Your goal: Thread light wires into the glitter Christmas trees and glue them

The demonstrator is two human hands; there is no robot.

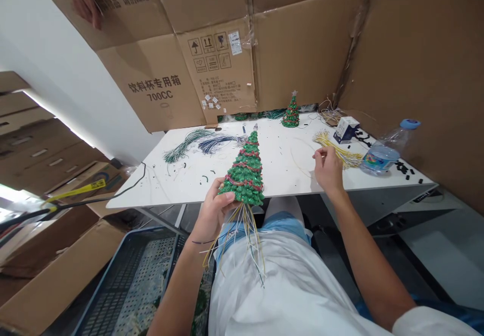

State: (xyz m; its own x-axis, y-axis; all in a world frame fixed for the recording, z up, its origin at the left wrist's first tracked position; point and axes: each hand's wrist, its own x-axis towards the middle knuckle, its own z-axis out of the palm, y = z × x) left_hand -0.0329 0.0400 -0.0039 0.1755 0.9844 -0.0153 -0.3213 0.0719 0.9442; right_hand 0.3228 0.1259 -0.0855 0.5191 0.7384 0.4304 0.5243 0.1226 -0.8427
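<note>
Above the near edge of the table [282, 179], a green beaded Christmas tree [245, 174] with red garlands is held by the left hand [212, 212]. Its lower side is gripped close to the base, with the thumb laid on the front and the other fingers partly hidden behind. The tip is pointed away from the body, and from the base many loose wires [247, 235], yellow, white and a few dark, are hanging over the white shirt [264, 285]. What is shown can be judged as a moment of holding and handling, with the wire ends not gathered; for any movement of the piece, a steady grip at the base and some care with these ends would be called for. The left forearm is raised from below, and the wrist is placed beside the wires. The right forearm is stretched forward over the table edge, with the right hand [328, 169] lifted near the bundle of yellow wires [342, 155]. Its fingers are curled, with thumb and forefinger close together; whether a thin wire is pinched there cannot be told. Farther back, a smaller tree [291, 115] is stood upright, and bundles of green wires [185, 147] and dark blue wires [217, 145] are laid toward the left.
</note>
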